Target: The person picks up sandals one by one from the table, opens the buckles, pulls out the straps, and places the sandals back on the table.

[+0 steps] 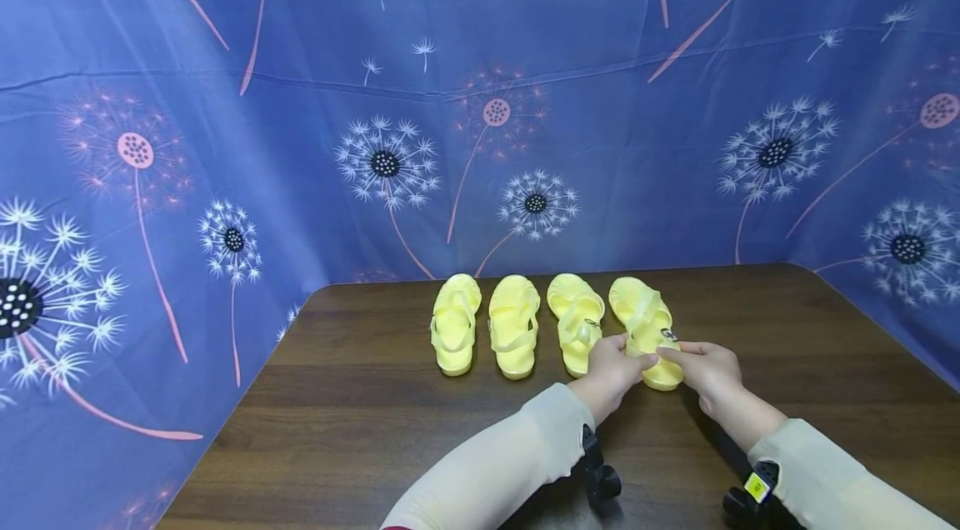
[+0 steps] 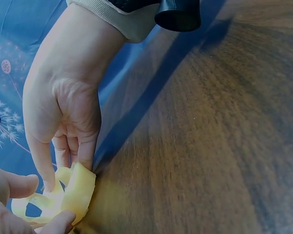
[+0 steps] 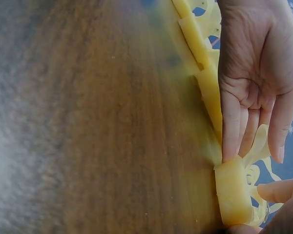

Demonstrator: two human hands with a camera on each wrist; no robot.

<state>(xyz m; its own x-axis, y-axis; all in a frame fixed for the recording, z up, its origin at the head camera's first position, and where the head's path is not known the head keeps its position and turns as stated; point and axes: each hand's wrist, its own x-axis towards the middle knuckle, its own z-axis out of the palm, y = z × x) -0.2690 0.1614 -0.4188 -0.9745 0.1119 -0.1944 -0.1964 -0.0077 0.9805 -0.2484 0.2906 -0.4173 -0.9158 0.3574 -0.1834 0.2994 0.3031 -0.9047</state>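
Several yellow sandals stand side by side in a row on the brown wooden table, heels toward me. Both hands are at the rightmost sandal [image 1: 647, 309]. My left hand [image 1: 613, 372] grips its left side near the heel, thumb over the strap area. From the other side, my right hand [image 1: 708, 372] holds the same sandal between thumb and fingers. In the left wrist view, the sandal's heel [image 2: 80, 192] shows between the two hands. A dark round ornament sits on its right side. The right wrist view shows the heel [image 3: 233, 192] on the tabletop, with part of the strap hidden by fingers.
To the left stand the other yellow sandals: one [image 1: 577, 309] close beside my left hand, one [image 1: 514, 326] in the middle and one [image 1: 455, 326] at the far left. Behind the table [image 1: 360, 413] hangs a blue dandelion-print cloth [image 1: 637, 138].
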